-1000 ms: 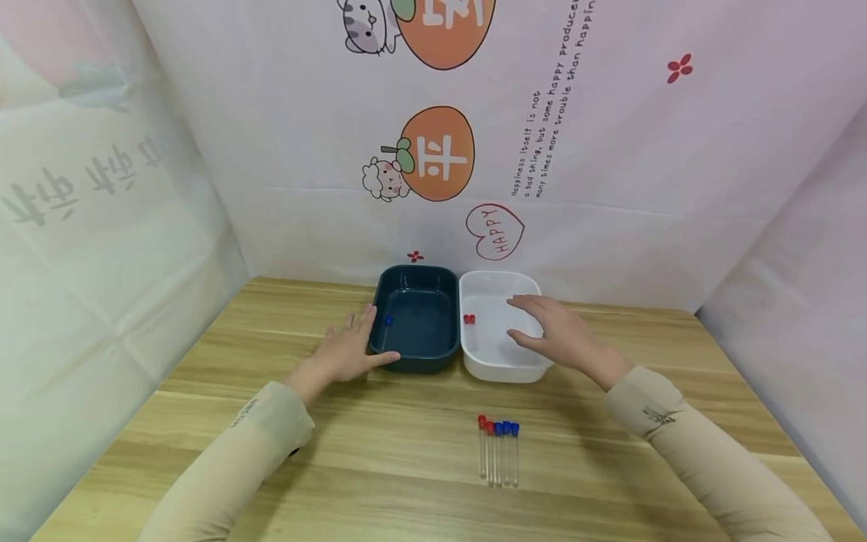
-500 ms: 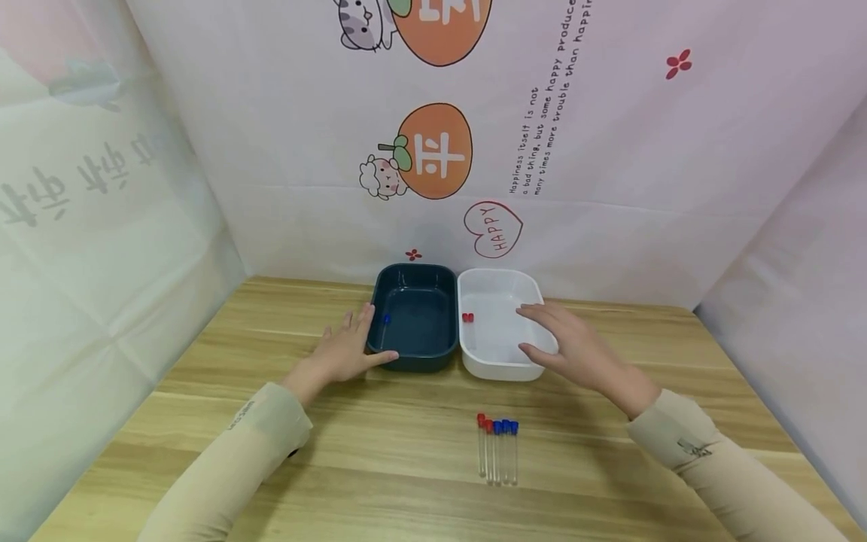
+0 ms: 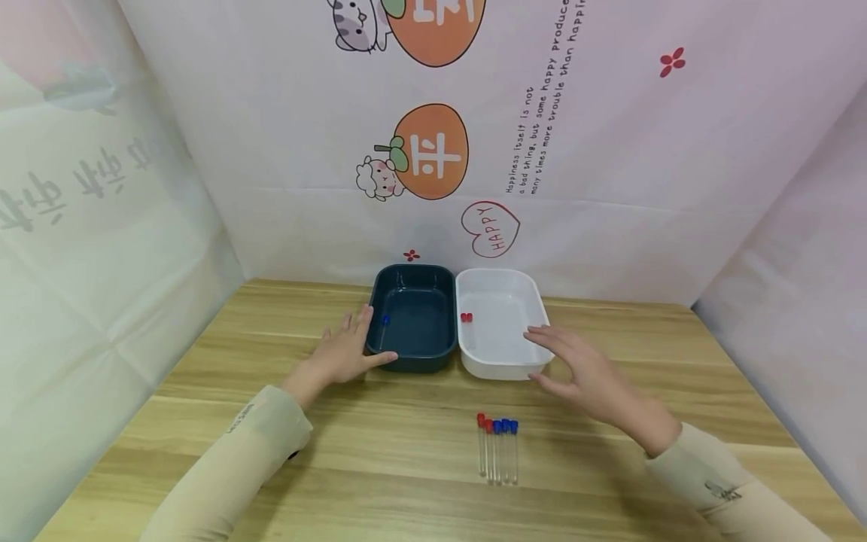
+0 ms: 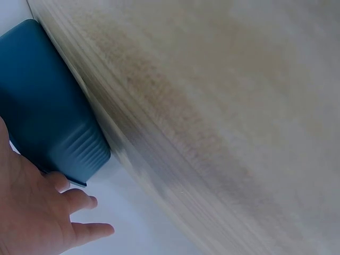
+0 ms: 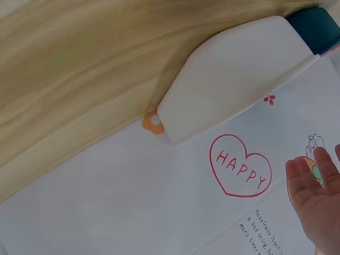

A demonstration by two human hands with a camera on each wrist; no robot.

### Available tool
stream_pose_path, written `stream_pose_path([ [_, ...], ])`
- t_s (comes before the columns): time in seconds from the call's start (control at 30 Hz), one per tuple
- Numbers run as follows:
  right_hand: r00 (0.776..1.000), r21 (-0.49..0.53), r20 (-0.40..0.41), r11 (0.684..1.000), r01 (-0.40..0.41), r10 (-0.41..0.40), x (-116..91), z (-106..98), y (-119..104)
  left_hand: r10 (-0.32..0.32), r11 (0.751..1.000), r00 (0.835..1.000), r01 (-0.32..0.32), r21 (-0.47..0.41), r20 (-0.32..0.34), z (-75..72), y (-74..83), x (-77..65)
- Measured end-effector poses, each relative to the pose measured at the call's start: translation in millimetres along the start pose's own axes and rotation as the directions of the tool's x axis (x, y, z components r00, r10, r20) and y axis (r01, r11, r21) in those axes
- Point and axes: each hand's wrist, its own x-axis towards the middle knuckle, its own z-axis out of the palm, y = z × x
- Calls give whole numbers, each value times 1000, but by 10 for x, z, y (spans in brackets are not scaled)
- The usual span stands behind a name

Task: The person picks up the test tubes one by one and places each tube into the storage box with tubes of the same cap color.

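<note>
My left hand [image 3: 342, 354] lies with spread fingers at the left rim of a dark teal bin [image 3: 416, 361], thumb across its near corner. Inside that bin is one small blue-capped tube [image 3: 386, 321]. Beside it stands a white bin [image 3: 504, 370] holding two small red caps [image 3: 466, 318]. My right hand [image 3: 585, 373] hovers at the white bin's near right corner, fingers apart and nothing between them. Several clear test tubes [image 3: 497, 459] lie side by side on the table in front, some with red caps and some with blue. The left wrist view shows the teal bin's ribbed side [image 4: 79, 149] by the fingers.
The wood-grain table [image 3: 379, 467] runs back to a printed white cloth [image 3: 305, 226] close behind both bins. More cloth hangs at the left [image 3: 135, 301] and right sides. The two bins stand against each other.
My right hand has drawn back from over the white bin, toward me and to the right, to its near corner. My left hand stays at the teal bin.
</note>
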Motion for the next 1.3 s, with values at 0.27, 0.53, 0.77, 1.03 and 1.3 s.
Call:
stream_pose_path([
  [0.27,1000,9,10,1000,11,-11,-169,22,-68,-1,1000,1000,1,-5,-6,-14,-12,9],
  [0.53,999,-9,41,1000,-3,4,-322,56,-118,0,1000,1000,0,1,-8,-22,-32,21],
  [0.77,991,11,124,999,-48,46,-406,160,-126,4,1000,1000,-4,-2,-11,-13,-38,25],
  [1.03,979,6,197,999,-48,46,-481,255,-165,3,1000,1000,-3,0,0,-2,-39,27],
  [1.3,933,19,339,991,-135,121,-541,333,-197,-3,1000,1000,3,-14,5,10,-14,25],
])
